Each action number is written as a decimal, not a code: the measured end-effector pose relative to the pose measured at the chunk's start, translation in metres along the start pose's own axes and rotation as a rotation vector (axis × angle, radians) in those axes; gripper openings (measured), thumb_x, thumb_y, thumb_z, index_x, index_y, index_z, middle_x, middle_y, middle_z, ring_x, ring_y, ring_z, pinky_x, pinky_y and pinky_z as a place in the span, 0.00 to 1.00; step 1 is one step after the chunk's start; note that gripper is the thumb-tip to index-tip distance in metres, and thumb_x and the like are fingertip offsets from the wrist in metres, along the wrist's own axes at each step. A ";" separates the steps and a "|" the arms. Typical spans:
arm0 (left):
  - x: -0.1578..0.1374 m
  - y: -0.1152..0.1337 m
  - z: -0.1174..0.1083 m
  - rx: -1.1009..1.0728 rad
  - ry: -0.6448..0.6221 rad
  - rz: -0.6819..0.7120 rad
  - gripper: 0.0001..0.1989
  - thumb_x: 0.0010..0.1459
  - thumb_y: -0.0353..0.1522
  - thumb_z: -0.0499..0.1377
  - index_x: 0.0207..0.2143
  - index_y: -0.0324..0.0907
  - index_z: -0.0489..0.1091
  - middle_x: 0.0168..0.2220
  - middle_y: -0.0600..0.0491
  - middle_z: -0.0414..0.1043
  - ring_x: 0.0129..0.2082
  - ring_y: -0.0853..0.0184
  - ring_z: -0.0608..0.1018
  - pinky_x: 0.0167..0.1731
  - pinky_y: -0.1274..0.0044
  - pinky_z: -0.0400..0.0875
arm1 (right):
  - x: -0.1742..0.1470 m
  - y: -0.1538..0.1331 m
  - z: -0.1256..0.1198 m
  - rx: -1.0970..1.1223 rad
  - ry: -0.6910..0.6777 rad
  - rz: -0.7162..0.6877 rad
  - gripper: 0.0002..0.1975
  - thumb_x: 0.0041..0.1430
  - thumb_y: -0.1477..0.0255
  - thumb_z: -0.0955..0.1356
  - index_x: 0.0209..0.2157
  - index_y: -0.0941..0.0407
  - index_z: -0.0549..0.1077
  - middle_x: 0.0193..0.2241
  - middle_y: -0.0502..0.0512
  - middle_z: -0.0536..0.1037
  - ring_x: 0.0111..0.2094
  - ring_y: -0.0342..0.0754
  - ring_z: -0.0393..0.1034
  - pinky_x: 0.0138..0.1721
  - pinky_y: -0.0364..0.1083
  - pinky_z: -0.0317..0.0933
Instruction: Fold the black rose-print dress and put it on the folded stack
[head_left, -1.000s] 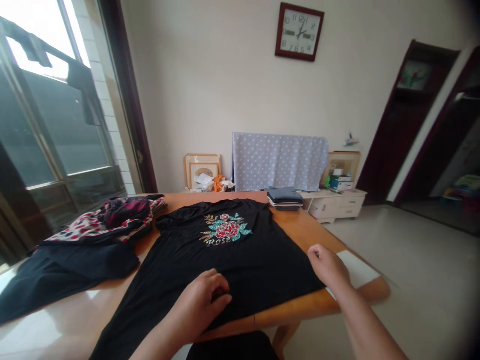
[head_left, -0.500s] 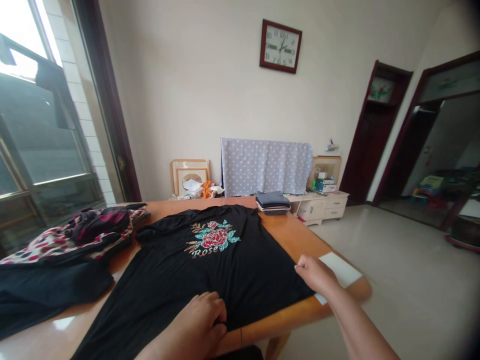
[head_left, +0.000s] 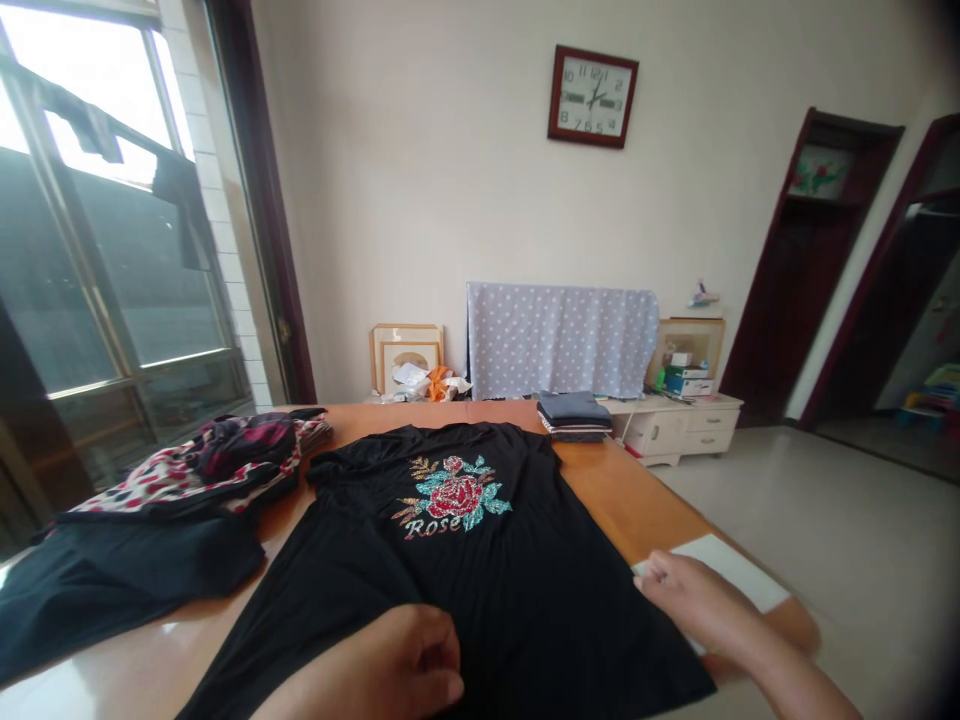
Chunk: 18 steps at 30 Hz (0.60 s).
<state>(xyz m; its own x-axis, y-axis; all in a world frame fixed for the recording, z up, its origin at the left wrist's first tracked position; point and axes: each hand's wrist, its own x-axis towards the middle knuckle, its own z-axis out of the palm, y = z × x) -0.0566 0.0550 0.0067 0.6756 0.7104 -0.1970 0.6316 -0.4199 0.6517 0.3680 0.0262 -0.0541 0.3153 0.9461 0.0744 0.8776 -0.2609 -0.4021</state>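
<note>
A black T-shirt lies spread on the wooden table, with a sparkling red rose, teal leaves and the word "Rose" on its front. My right hand is closed on the shirt's right side edge, fingers pinched together. Low in the view, my left hand is curled over the lower part of the shirt, its thumb and fingers closed on the cloth. The grip itself is partly hidden. Some creases run across the fabric, and its lower right corner reaches toward the near table edge.
A heap of patterned and dark clothes lies on the left of the table. Folded clothes are stacked at the far edge. White paper lies under my right wrist. A low white cabinet stands beyond.
The shirt's lower right corner has come nearer to me and now covers more of the near table edge. My head has turned left, shifting the scene rightward.
</note>
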 end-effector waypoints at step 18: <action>-0.041 -0.137 -0.036 0.261 0.491 -0.417 0.39 0.54 0.57 0.57 0.64 0.52 0.63 0.69 0.51 0.55 0.68 0.50 0.57 0.66 0.61 0.53 | 0.099 -0.139 0.012 0.070 -0.080 -0.285 0.14 0.60 0.57 0.65 0.30 0.52 0.72 0.23 0.50 0.74 0.26 0.46 0.66 0.29 0.43 0.49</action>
<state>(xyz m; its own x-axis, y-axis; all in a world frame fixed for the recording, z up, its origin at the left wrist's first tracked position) -0.1846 0.1032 -0.0478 0.1454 0.9894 0.0013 0.9136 -0.1348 0.3837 0.2727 0.1581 -0.0022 0.0286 0.9921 0.1224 0.8987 0.0281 -0.4378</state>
